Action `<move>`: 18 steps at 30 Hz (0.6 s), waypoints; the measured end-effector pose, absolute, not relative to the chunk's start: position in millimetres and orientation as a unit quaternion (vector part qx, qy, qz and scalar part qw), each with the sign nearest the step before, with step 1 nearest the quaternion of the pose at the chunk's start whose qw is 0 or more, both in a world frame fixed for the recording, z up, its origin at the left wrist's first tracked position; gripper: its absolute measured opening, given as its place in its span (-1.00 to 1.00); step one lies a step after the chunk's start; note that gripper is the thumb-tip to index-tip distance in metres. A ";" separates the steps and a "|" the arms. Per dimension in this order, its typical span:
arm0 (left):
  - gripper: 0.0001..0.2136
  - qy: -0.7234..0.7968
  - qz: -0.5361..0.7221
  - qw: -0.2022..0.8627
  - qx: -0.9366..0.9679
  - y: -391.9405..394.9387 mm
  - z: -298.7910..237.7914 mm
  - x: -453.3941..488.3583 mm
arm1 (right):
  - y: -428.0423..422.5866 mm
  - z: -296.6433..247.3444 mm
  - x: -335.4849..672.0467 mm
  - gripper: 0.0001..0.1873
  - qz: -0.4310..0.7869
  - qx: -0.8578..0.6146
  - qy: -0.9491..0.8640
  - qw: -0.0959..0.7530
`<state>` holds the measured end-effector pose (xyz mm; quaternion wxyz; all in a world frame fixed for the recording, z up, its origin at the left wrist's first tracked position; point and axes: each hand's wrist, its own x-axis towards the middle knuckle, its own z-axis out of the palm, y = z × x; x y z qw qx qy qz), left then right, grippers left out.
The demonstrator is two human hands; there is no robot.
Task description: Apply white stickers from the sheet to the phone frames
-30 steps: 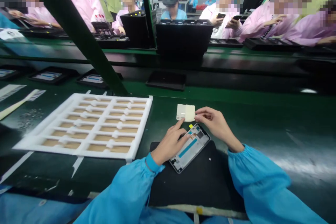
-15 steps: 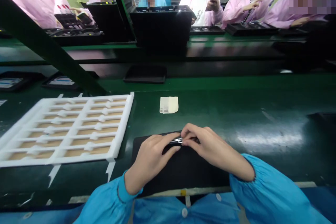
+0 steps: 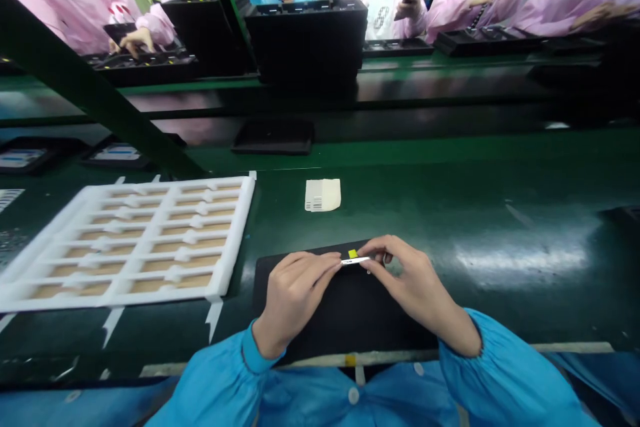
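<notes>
Between my two hands is a small, thin silvery-white part (image 3: 355,261) with a yellow tab (image 3: 353,253) standing up at its far side. What kind of part it is, I cannot make out. My left hand (image 3: 300,290) pinches its left end between thumb and fingers. At the other end, my right hand (image 3: 407,280) grips it with thumb and forefinger, the other fingers curled. Both hands are just above a black mat (image 3: 345,320) on the green bench.
A white foam tray with slots (image 3: 137,253) lies to the left. Past the mat are a barcode label (image 3: 323,195) and a black tray (image 3: 273,138). A green post (image 3: 100,100) slants across the left. Co-workers in pink sit opposite behind black boxes (image 3: 305,40).
The part has turned between my fingers, and its yellow tab now shows. My left fingers have closed together on its end. My right hand has shifted slightly right.
</notes>
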<state>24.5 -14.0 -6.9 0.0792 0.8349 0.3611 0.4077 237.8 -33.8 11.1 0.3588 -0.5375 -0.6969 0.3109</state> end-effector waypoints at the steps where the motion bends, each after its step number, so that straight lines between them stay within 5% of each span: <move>1: -0.86 0.357 0.407 0.070 0.838 -13.9 -6.8 25.3 | -33.9 6.0 239.2 -0.91 0.299 -0.535 -0.702 0.363; 18: -0.88 0.384 0.383 0.105 0.834 -12.3 -1.7 33.3 | -27.7 -17.4 236.9 -0.85 0.277 -0.418 -0.737 0.454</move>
